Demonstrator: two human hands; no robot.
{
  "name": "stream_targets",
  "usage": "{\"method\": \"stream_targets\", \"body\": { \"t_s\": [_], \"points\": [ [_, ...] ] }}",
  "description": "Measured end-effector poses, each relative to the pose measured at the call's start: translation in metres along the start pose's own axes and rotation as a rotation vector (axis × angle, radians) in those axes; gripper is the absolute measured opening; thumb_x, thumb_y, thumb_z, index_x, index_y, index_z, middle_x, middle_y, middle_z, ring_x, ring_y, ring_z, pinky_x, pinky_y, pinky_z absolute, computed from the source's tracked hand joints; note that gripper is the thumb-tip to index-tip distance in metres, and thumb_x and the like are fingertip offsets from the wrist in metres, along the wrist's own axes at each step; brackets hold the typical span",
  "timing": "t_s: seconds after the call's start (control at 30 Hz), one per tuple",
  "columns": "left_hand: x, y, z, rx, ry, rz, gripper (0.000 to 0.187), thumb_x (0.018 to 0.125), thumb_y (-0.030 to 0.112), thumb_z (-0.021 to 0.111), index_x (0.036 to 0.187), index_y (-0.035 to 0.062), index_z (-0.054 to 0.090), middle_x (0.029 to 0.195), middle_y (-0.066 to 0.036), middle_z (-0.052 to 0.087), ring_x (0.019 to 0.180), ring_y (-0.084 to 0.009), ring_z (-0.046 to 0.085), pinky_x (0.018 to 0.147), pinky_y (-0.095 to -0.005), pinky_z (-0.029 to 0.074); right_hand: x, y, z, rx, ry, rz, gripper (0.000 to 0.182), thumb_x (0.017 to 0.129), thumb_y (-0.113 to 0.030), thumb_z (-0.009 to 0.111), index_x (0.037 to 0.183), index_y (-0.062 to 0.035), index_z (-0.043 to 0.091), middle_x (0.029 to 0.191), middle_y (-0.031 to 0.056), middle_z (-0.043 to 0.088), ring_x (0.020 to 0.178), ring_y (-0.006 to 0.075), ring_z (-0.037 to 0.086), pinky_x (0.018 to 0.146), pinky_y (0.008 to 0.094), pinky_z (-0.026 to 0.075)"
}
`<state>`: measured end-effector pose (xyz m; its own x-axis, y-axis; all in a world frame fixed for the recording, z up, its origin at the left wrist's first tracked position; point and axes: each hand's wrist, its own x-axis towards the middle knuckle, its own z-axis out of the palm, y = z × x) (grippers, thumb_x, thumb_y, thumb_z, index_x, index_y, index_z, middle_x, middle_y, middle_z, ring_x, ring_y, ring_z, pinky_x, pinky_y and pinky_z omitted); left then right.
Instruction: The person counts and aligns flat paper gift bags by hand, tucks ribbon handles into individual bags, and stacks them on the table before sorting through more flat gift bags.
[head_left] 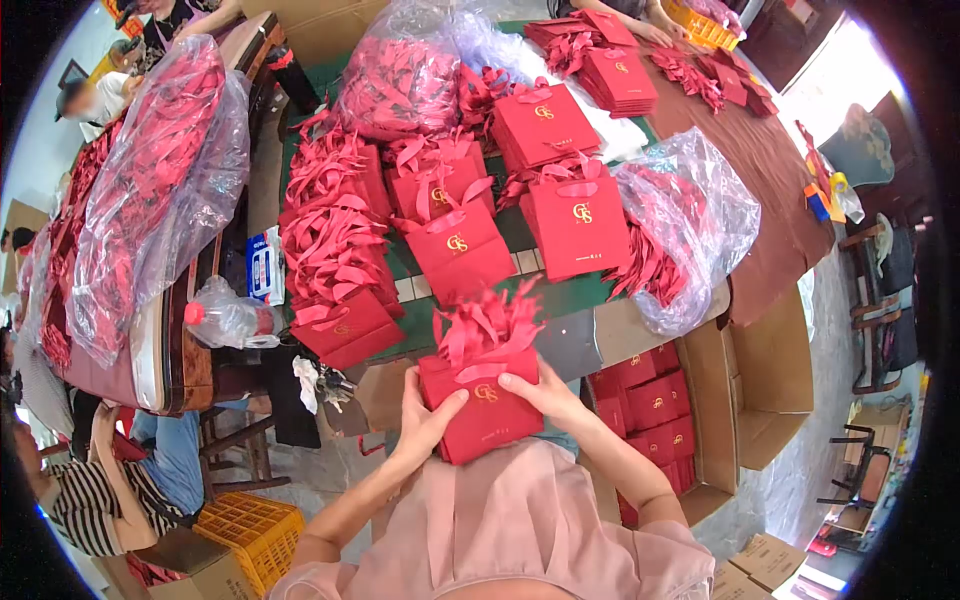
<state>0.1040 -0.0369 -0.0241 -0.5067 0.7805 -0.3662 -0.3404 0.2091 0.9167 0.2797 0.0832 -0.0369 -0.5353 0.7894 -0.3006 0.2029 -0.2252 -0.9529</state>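
We sit at a long table with a green top (575, 297), a brown cloth (785, 235) over its right side. Red bags with ribbon handles (465, 245) crowd it, with clear plastic sacks of red ribbon (405, 85) at the far side and right. At near right, an open cardboard box (745, 385) holds more red bags. To our left are a second table (148, 375), a person in a striped top (95, 505) and a yellow plastic crate (258, 535).

We read a gold monogram, seemingly G, T and S, on the bag fronts; the small line below is too fine to make out. A blue and white packet (265, 265) carries lettering we cannot read.

Our left hand (430, 420) and right hand (545, 393) hold a stack of red paper bags (485, 425) at the near edge, just before our pink top (500, 510). Our thumbs press its front; the other fingers are mostly hidden at the sides and back. The stack is squarish and matte, with loose red ribbons (485, 325) fanning from its far end, slightly blurred.
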Motion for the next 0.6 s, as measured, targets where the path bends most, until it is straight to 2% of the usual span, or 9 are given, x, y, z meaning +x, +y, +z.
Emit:
{"method": "stream_targets", "body": {
  "t_s": [0.07,0.17,0.2,0.23,0.3,0.37,0.47,0.57,0.6],
  "points": [
    [0.005,0.001,-0.003,0.052,-0.06,0.087,0.059,0.082,0.008,0.079,0.128,0.0016,0.041,0.123,-0.014,0.058,0.113,-0.0194,0.059,0.096,-0.0342,0.05,0.002,-0.02,0.005,0.557,-0.201,0.387,0.071,0.085,-0.033,0.08,0.137,0.0036,0.047,0.133,0.0185,0.057,0.123,0.0243,0.055,0.106,0.0381,0.044],
    [0.011,0.013,-0.004,-0.023,-0.141,0.055,0.057,0.083,0.007,0.078,0.127,0.0021,0.043,0.122,-0.012,0.06,0.111,-0.0182,0.06,0.096,-0.0334,0.05,0.006,-0.01,0.016,0.476,-0.067,0.329,0.062,0.084,-0.028,0.081,0.13,0.0014,0.053,0.122,0.0141,0.065,0.106,0.0203,0.065,0.092,0.0349,0.054],
    [0.014,0.018,-0.003,-0.049,-0.153,-0.026,0.055,0.083,0.006,0.078,0.127,0.0027,0.044,0.12,-0.011,0.061,0.109,-0.017,0.061,0.095,-0.0333,0.05,0.002,-0.014,0.017,0.429,0.046,0.416,0.056,0.084,-0.025,0.081,0.126,0.0016,0.055,0.116,0.0122,0.068,0.096,0.0188,0.068,0.085,0.0328,0.056],
    [0.017,0.018,-0.001,-0.05,-0.154,-0.018,0.055,0.083,0.006,0.078,0.127,0.0027,0.044,0.12,-0.011,0.061,0.109,-0.017,0.061,0.095,-0.0333,0.05,0.006,-0.012,0.015,0.428,0.045,0.408,0.056,0.084,-0.025,0.081,0.126,0.0016,0.055,0.116,0.0122,0.068,0.096,0.0188,0.068,0.085,0.0328,0.056],
    [0.025,0.017,0.002,-0.091,-0.171,-0.052,0.053,0.083,0.006,0.078,0.125,0.0034,0.045,0.118,-0.01,0.062,0.107,-0.0161,0.061,0.093,-0.0331,0.052,0.014,0.001,0.007,0.385,-0.038,0.241,0.055,0.084,-0.024,0.081,0.125,0.0022,0.056,0.113,0.0123,0.069,0.093,0.0181,0.069,0.084,0.0324,0.057],
    [0.034,0.01,0.008,-0.11,-0.166,-0.034,0.052,0.083,0.006,0.078,0.124,0.0038,0.046,0.118,-0.009,0.062,0.106,-0.016,0.062,0.092,-0.0332,0.052,0.018,-0.005,-0.001,0.376,-0.049,0.237,0.055,0.085,-0.024,0.08,0.127,0.0022,0.055,0.114,0.0122,0.069,0.097,0.0185,0.068,0.088,0.0331,0.056],
    [0.042,0.016,0.016,-0.157,-0.14,-0.034,0.051,0.083,0.007,0.078,0.122,0.0047,0.046,0.117,-0.009,0.062,0.105,-0.0157,0.062,0.092,-0.0331,0.052,0.015,-0.025,-0.016,0.506,-0.126,0.336,0.059,0.089,-0.026,0.076,0.135,0.0001,0.05,0.129,0.0129,0.062,0.113,0.0188,0.062,0.099,0.0343,0.05],
    [0.052,0.021,0.017,-0.181,-0.14,-0.037,0.051,0.083,0.008,0.079,0.121,0.005,0.045,0.117,-0.009,0.062,0.105,-0.0154,0.062,0.091,-0.033,0.053,0.012,-0.012,-0.017,0.545,-0.142,0.384,0.06,0.091,-0.025,0.073,0.139,-0.0001,0.048,0.134,0.0116,0.058,0.116,0.0187,0.06,0.101,0.0338,0.048],
    [0.055,0.021,0.016,-0.175,-0.16,-0.027,0.052,0.082,0.007,0.08,0.121,0.005,0.045,0.117,-0.009,0.062,0.105,-0.0152,0.062,0.091,-0.0329,0.053,0.008,-0.011,-0.017,0.571,-0.14,0.329,0.056,0.092,-0.023,0.07,0.139,-0.0006,0.049,0.13,0.0094,0.061,0.114,0.0177,0.061,0.1,0.0329,0.048]
  ]
}}
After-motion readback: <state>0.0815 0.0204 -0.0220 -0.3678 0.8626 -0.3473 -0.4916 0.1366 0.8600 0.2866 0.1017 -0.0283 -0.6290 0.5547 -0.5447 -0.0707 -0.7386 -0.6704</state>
